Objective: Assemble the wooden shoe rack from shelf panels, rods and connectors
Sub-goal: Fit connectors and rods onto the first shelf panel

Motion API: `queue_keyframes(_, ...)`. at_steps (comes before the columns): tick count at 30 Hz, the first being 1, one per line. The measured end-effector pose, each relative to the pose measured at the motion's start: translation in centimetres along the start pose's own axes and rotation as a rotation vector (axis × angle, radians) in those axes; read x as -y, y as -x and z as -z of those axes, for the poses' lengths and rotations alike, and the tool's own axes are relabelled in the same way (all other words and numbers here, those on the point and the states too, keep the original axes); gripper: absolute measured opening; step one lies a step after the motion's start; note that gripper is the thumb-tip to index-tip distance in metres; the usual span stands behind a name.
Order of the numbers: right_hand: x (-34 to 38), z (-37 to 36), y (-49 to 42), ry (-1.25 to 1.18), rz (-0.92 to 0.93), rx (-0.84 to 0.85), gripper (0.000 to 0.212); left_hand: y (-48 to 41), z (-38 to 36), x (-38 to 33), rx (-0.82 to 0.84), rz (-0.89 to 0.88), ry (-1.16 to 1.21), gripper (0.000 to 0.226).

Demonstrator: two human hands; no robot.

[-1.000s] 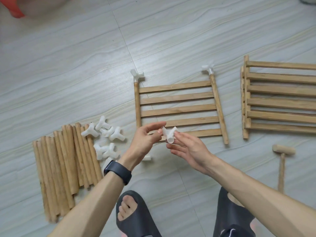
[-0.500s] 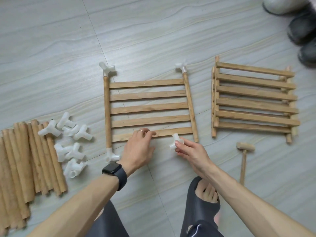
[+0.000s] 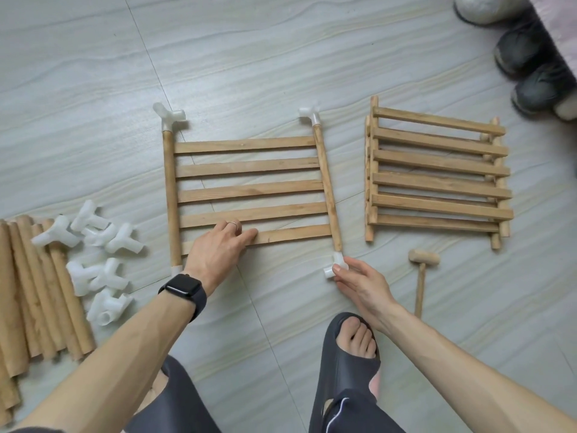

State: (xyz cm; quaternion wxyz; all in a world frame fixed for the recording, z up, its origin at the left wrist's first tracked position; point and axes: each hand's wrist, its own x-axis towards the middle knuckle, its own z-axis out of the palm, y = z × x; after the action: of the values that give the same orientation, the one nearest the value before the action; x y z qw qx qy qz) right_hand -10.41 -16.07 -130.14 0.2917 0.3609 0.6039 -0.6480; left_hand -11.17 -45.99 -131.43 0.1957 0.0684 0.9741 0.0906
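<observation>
The person is working on the fourth corner of the shelf panel (image 3: 249, 189), which is lying flat on the floor (image 3: 281, 57) in front of them. The left hand (image 3: 218, 248) is pressing down on the nearest slat (image 3: 296, 234) with its fingers stretched out and flat, holding nothing. The right hand (image 3: 362, 282) is pinching a white connector (image 3: 336, 265) between thumb and fingertips at the panel's near right corner, where it is meeting the end of the side rod (image 3: 326, 189). Whether it is fully seated there cannot be told. Other connectors are already sitting on the far left corner (image 3: 170, 115), the far right corner (image 3: 310, 115) and, partly hidden by the wrist, the near left corner (image 3: 177, 270). The next move is probably calling for a firm push along the rod while the left hand is bracing the panel against sliding. The mallet (image 3: 424, 259), lying just right of the hand, may be needed if the fit is tight. The loose connectors (image 3: 121, 242) and rods (image 3: 40, 292) are waiting left of the panel, and a stack of panels (image 3: 437, 182) is lying to its right.
</observation>
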Motion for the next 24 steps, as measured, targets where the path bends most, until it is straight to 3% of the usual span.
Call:
queue_keyframes(6, -0.5, 0.8, 0.0, -0.18, -0.065, 0.018, 0.046, -0.1, -0.3, -0.1, 0.024, 0.004, -0.061, 0.047)
queue_keyframes(13, 0.5, -0.6, -0.7, -0.012, 0.03, -0.015, 0.036, 0.6, -0.9, 0.2, 0.017, 0.006, -0.051, 0.054)
queue_keyframes(24, 2.5, 0.6, -2.3, -0.073, -0.082, 0.087, 0.059, 0.5, -1.3, 0.1, 0.068, 0.007, -0.129, 0.063)
